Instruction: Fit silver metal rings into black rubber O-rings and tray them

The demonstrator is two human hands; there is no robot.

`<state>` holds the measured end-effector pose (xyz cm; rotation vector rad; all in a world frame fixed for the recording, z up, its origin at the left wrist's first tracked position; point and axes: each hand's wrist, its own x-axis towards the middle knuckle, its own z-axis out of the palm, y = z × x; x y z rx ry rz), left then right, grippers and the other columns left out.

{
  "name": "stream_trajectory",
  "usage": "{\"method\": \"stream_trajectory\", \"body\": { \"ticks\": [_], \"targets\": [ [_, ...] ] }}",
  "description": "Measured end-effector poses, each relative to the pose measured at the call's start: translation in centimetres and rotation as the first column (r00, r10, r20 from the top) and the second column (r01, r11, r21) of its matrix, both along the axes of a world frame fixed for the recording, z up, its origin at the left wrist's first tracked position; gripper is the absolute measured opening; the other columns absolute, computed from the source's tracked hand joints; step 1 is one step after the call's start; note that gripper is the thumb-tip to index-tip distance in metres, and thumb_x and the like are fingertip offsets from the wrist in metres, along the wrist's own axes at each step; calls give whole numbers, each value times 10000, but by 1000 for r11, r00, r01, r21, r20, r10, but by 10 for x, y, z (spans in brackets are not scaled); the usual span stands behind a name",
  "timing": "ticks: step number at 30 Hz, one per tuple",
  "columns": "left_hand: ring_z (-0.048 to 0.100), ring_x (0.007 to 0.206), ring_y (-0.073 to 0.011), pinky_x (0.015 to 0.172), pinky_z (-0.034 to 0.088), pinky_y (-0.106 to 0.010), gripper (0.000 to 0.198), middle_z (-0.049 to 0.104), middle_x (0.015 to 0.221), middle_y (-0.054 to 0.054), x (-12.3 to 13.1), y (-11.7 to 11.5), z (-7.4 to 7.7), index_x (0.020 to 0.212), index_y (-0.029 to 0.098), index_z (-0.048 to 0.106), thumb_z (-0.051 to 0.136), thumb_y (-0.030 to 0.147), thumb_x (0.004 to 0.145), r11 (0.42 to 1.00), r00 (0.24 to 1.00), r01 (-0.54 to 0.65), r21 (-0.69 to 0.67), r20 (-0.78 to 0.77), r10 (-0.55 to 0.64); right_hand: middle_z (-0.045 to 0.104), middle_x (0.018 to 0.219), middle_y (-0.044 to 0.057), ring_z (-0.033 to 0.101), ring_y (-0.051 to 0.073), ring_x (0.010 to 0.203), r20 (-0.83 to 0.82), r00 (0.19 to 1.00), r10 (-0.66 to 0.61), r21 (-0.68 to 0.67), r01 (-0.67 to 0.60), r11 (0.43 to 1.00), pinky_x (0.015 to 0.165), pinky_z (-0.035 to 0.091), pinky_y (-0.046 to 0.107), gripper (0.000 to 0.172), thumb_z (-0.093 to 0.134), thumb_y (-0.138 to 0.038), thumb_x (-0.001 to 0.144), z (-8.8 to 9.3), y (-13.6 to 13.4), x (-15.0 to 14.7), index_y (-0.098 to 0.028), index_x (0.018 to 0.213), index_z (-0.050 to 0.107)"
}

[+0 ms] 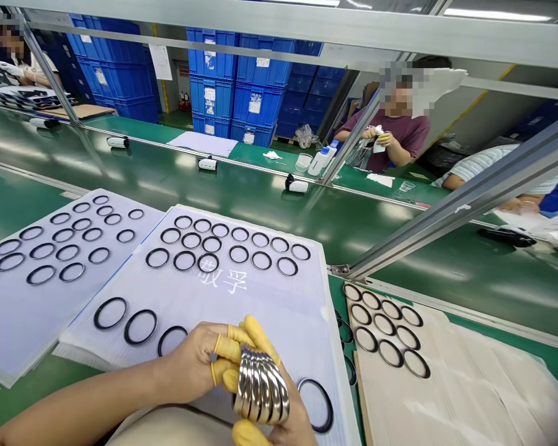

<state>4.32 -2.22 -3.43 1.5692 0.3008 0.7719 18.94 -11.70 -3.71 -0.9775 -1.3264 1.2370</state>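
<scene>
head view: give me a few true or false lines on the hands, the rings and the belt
1. The left hand and right hand hold a stack of shiny metal rings between them. True.
2. The finger cots on the fingertips are blue. False: they are yellow.
3. Black rings lie in rows on the white sheet under the hands. True.
4. The conveyor belt beyond the sheet is red. False: it is green.
5. The blue crates at the back are stacked on each other. True.
</scene>
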Motion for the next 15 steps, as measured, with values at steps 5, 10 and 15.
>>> {"method": "stream_trajectory", "body": {
  "ticks": [5,10,15],
  "targets": [
    [657,780,-157,737,529,-256,400,709,891,-89,-9,1,1,847,170,745,501,473,940,997,998,-41,66,-36,44,563,1378,112,639,291,1089,45,999,1,65,-4,998,964,496,401,740,527,-571,888,-13,1,-3,-311,1517,236],
    [667,797,-163,740,527,-254,409,705,951,-118,-21,5,2,870,163,742,431,400,987,970,993,-54,237,-89,77,277,1607,-10,543,316,1258,133,990,-40,157,19,987,1048,440,416,310,607,-526,862,-30,5,3,-299,1021,744],
    [672,757,-167,732,526,-263,476,721,900,-125,-27,8,7,827,163,735,348,373,1011,898,976,-86,431,-147,164,597,1386,51,576,317,1233,317,948,15,247,-98,964,1052,454,440,308,572,-503,891,-38,12,8,-298,1004,772]
  ]
}}
